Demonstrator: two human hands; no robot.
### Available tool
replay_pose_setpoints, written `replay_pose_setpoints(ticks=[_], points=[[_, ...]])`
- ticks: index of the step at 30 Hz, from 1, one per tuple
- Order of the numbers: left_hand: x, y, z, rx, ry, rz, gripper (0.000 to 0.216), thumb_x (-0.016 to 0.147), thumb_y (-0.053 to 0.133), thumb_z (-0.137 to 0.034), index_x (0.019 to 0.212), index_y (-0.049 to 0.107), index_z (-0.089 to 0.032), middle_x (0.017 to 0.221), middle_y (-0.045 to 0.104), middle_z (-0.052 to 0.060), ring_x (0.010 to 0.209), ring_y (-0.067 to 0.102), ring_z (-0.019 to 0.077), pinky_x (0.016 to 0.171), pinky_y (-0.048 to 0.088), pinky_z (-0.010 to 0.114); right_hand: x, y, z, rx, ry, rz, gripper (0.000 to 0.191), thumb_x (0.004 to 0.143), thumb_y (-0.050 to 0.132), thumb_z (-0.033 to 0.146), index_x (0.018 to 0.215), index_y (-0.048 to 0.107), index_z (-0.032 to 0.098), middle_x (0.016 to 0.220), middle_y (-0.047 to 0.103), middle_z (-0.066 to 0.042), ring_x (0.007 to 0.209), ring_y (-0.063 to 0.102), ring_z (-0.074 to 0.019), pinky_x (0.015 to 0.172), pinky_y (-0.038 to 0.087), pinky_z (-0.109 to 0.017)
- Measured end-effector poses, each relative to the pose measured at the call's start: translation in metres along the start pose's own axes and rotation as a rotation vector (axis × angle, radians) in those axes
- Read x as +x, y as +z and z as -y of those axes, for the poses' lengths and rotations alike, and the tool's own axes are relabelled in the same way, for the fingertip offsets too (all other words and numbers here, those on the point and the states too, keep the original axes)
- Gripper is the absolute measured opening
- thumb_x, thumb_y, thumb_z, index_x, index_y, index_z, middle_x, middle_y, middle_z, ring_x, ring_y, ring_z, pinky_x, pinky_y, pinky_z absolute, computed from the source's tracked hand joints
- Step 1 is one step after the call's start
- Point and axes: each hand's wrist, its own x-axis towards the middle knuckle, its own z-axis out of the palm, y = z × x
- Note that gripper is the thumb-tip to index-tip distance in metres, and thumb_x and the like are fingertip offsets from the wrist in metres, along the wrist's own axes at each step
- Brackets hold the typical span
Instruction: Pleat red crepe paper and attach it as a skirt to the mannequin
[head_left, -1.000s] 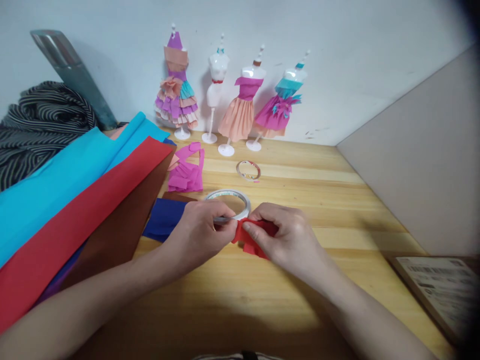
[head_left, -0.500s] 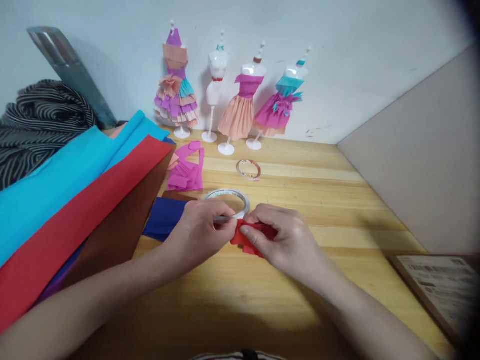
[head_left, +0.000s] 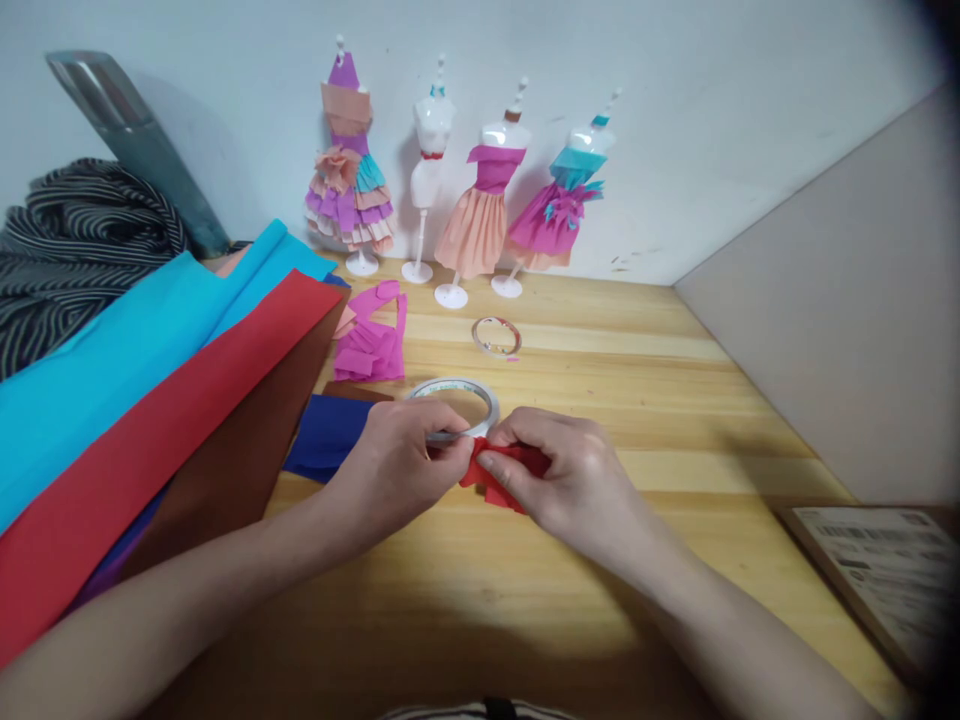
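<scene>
A small gathered piece of red crepe paper [head_left: 495, 495] is pinched between my two hands over the table. My right hand [head_left: 570, 465] is closed on it, thumb in front and fingers folded behind. Thumb and index finger of my left hand [head_left: 409, 455] press together at the paper's left end. Their exact grip there is partly hidden. Just behind the fingertips is a roll of clear double-sided tape [head_left: 491, 400], its near edge partly covered by my left hand. A whitish bit shows between the hands, too small to make out.
Mini mannequins in crepe dresses [head_left: 480, 240] line the wall, one mostly bare [head_left: 431, 185]. Nearby lie a thin tape ring [head_left: 516, 345], pink scraps [head_left: 371, 350] and a blue piece [head_left: 326, 430]. Crepe sheets [head_left: 187, 420] fill the left; a labelled box [head_left: 862, 560] stands right.
The hands stay nearly in place, still pinching the red crepe paper, which has shifted very slightly. The whole view has moved a little.
</scene>
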Motion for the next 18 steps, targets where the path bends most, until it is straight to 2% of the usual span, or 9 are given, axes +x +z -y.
replay_pose_setpoints(ticks=[5,12,18], points=[[-0.0002,0.0002,0.0007,-0.01,-0.008,0.005,0.017,0.078,0.056,-0.013,0.063,0.066,-0.015,0.058,0.063,-0.003,0.051,0.05,0.008,0.047,0.033,0.02,-0.0008,-0.003,-0.0009,-0.028,-0.046,0.01,0.018,0.086,0.055,0.013,0.07,0.063,0.018,0.063,0.067,-0.001,0.053,0.057,-0.0114,0.053,0.042,-0.023],[0.0005,0.0,-0.0001,0.006,-0.021,0.009,0.018,0.077,0.055,-0.013,0.063,0.067,-0.013,0.059,0.065,-0.001,0.053,0.051,0.0088,0.048,0.033,0.02,-0.0013,-0.0021,-0.001,0.023,0.026,-0.028,0.016,0.083,0.057,0.012,0.069,0.055,0.019,0.053,0.06,0.004,0.042,0.046,-0.0074,0.045,0.036,-0.02],[-0.0003,0.0006,0.0015,0.005,0.005,0.007,0.017,0.077,0.057,-0.013,0.064,0.066,-0.015,0.06,0.065,-0.001,0.051,0.05,0.0078,0.048,0.033,0.019,-0.0007,-0.001,-0.0045,-0.016,-0.038,-0.031,0.015,0.082,0.058,0.011,0.069,0.059,0.018,0.058,0.062,0.003,0.049,0.052,-0.0088,0.051,0.04,-0.021]])
